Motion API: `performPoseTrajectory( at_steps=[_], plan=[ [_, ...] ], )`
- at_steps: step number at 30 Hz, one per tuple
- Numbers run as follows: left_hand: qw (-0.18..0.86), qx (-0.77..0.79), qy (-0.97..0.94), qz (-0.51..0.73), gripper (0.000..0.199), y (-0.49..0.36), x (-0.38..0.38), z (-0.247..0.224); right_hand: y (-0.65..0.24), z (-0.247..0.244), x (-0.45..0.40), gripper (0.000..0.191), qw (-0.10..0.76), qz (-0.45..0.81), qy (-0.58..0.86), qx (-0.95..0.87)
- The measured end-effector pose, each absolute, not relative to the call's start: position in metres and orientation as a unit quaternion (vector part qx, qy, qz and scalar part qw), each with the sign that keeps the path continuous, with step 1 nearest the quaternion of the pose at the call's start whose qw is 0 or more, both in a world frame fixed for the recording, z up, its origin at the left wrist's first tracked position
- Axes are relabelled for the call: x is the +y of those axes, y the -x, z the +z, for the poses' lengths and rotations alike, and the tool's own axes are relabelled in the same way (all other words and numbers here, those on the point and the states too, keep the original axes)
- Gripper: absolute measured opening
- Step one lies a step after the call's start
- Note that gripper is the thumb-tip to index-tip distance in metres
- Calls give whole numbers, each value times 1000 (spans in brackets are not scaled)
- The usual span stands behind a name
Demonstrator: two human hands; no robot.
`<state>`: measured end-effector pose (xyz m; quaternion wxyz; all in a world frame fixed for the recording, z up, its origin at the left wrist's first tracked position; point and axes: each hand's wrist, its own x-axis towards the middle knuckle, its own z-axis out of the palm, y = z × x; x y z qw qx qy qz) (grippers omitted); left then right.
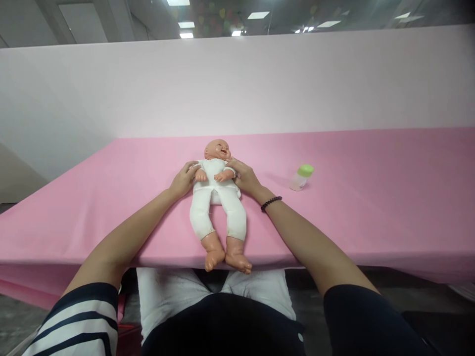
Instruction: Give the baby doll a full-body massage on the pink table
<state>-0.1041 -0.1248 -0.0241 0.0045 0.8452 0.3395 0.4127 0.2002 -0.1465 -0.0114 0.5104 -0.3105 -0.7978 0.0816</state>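
The fingers (192,166) of the left hand (184,179) lie curved over one upper arm of a doll (214,175), near its shoulder. Across from it the right hand (247,178) touches the doll's other shoulder and arm, fingers bent along that side. The thumbs are partly hidden, so I cannot tell whether either hand grips or only rests there.

The doll lies on its back on a pink cloth (148,198), between the forearms. Its long axis runs from far to near, almost straight, slanting slightly right toward the feet. The head points away from the person and is turned a little right; the feet point toward the person, toes reaching the table's near edge.

A dark bracelet (271,203) circles the right wrist. Farther right, a bottle (302,178) with a green cap stands apart from the doll. A white panel (237,84) rises behind.
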Motion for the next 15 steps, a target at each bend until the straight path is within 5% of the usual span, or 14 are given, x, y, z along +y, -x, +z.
performPoseTrajectory(
  at_steps=[10,15],
  plan=[
    [297,420,-552,657,42,93,-103,-34,-201,-20,-119,43,711,230,404,-527],
    [448,456,-383,668,13,97,-98,-26,-206,-22,-112,43,766,383,408,-316]
  ],
)
